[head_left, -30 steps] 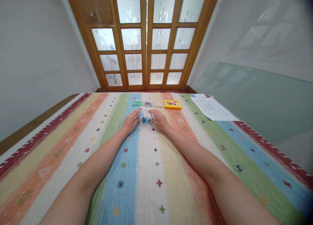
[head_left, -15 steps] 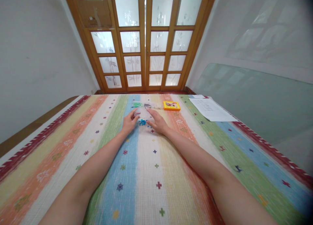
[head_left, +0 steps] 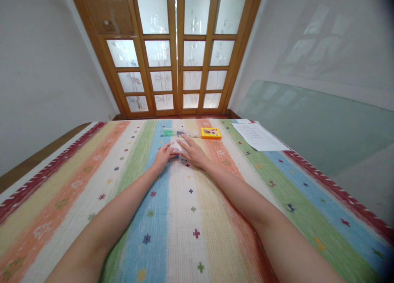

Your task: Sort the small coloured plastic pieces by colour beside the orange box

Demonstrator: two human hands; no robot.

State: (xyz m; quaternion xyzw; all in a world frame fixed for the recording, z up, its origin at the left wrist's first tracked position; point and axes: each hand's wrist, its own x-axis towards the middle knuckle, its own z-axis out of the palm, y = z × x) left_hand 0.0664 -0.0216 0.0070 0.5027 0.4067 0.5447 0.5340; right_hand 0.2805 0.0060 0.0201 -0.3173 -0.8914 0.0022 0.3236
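A small clear, whitish plastic piece (head_left: 177,145) lies between my two hands near the far middle of the table; I cannot make out whether it is a bag or a lid. My left hand (head_left: 163,156) grips its left side, thumb and fingers closed. My right hand (head_left: 194,153) holds its right side, with the fingers reaching over it. Under and just in front of the plastic, a few small bright blue pieces (head_left: 176,156) show on the cloth, mostly covered by plastic and fingers.
Just beyond my hands lie clear packs with small green pieces (head_left: 168,133) and dark pieces (head_left: 180,133). A yellow-orange box (head_left: 211,133) sits to their right. Farther right is a white printed sheet (head_left: 258,137). A striped cloth (head_left: 181,217) covers the table.
My hands have come closer together and the plastic has come down over the blue pieces, which are now mostly hidden. The view has shifted slightly to the right.
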